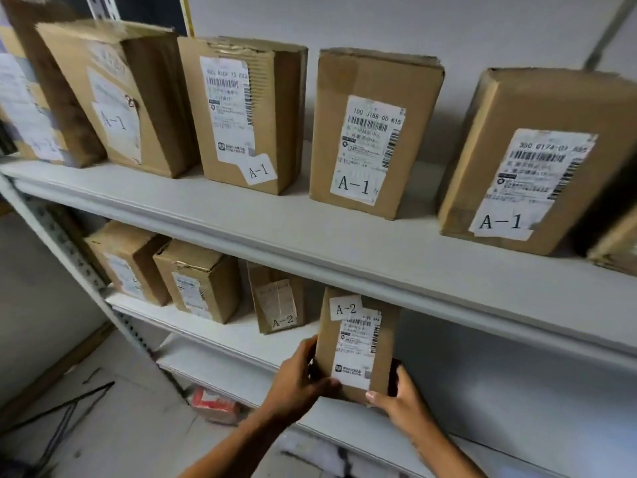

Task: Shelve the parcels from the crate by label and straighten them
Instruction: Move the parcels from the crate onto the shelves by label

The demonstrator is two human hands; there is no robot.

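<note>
Head view, step in hand: the person is setting an A-2 parcel (356,343) onto the lower shelf (220,334), upright, label facing out. It looks like the placing step, with the straightening about to follow.
Where the parcel is: at the front of the lower shelf, to the right of another A-2 box (275,298) and well apart from the two small boxes (198,281) further left. Whether its base rests fully on the board I cannot tell; the hands hide the bottom edge.
Left hand (298,374): fingers curled round the parcel's lower left side, thumb across the front corner, holding it.
Right hand (396,398): gripping the lower right corner, thumb on the front face, fingers behind and out of sight.
Upper shelf (310,229): a row of A-1 boxes (372,132), standing but unevenly turned.
Next move, as I judge it: push the parcel back in line with its A-2 neighbour, square the face to the shelf edge, then let go.
The crate: not in sight from here.
</note>
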